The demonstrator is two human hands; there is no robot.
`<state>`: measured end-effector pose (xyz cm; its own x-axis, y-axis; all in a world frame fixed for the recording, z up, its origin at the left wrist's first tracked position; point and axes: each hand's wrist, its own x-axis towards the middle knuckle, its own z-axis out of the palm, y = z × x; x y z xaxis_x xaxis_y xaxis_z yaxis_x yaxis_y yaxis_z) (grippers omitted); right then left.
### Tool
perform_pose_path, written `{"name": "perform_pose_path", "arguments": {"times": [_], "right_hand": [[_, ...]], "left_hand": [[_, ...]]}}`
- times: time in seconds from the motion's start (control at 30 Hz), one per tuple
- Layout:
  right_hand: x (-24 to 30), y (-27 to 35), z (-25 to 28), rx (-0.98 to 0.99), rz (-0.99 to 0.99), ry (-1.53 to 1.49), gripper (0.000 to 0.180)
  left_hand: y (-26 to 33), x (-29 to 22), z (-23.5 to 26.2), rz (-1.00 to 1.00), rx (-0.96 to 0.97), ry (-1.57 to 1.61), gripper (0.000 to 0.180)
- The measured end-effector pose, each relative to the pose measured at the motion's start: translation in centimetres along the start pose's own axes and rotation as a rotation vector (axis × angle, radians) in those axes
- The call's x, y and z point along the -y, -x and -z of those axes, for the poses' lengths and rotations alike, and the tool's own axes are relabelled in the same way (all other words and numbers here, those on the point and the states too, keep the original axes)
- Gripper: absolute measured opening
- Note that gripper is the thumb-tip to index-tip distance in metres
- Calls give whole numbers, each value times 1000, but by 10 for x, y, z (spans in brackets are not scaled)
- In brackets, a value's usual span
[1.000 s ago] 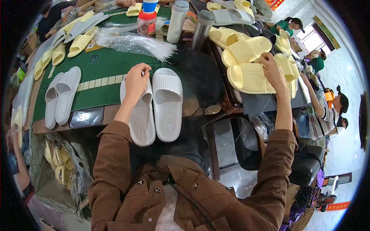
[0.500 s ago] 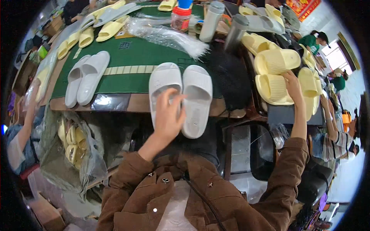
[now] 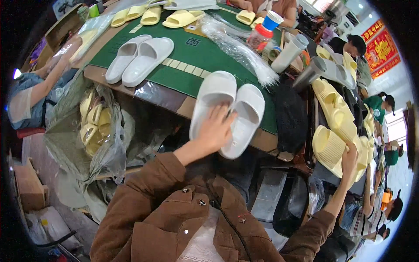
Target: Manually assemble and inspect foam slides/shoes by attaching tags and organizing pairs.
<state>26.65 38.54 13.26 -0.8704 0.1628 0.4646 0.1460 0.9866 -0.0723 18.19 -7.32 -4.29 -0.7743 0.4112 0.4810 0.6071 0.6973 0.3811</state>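
Observation:
A pair of pale grey slide slippers (image 3: pixel 246 126) lies side by side at the table's near edge, heels jutting past it. My left hand (image 3: pixel 216 129) reaches over the pair, its fingers bent around the adjoining inner edges; the thumb is hidden. Off to the right, my right hand (image 3: pixel 349 161) grips the edge of a yellow slide slipper (image 3: pixel 329 146) among a heap of similar ones. Its fingertips are partly covered. Another pale grey pair (image 3: pixel 148 63) rests farther left on the green mat (image 3: pixel 192 41).
Clear plastic sleeves (image 3: pixel 238 48), a red-lidded jar (image 3: pixel 260 37) and a white bottle (image 3: pixel 289 53) occupy the table's far side. An open bag (image 3: pixel 65 144) of yellow slippers stands at lower left. Other people work around the tables.
The view has swung, shifting the scene. My left hand's spread fingers have drawn together over the grey pair. On the right, my hand stays at the yellow slippers, which now lie differently.

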Motion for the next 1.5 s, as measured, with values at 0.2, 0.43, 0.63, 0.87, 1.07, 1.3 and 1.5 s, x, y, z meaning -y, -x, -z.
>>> {"name": "perform_pose_path", "arguments": {"times": [0.2, 0.43, 0.63, 0.87, 1.07, 1.3, 1.5], "right_hand": [[6, 14, -5, -16, -120, 2, 23], [39, 30, -35, 79, -279, 191, 33], [7, 34, -44, 110, -252, 116, 40], [1, 34, -34, -16, -169, 27, 30], [75, 28, -23, -161, -265, -440, 33], [219, 5, -43, -47, -67, -733, 44], [295, 0, -116, 10, -36, -823, 35]], "left_hand": [[-22, 99, 34, 49, -110, -240, 46], [-29, 191, 68, 174, -143, -475, 45], [-31, 247, 96, 298, -129, -569, 47], [-37, 271, 118, 381, -89, -511, 45], [-23, 232, 116, 297, -339, -389, 38], [-24, 112, 96, 156, -323, 100, 34], [-18, 50, 90, 157, -347, 346, 32]]}}
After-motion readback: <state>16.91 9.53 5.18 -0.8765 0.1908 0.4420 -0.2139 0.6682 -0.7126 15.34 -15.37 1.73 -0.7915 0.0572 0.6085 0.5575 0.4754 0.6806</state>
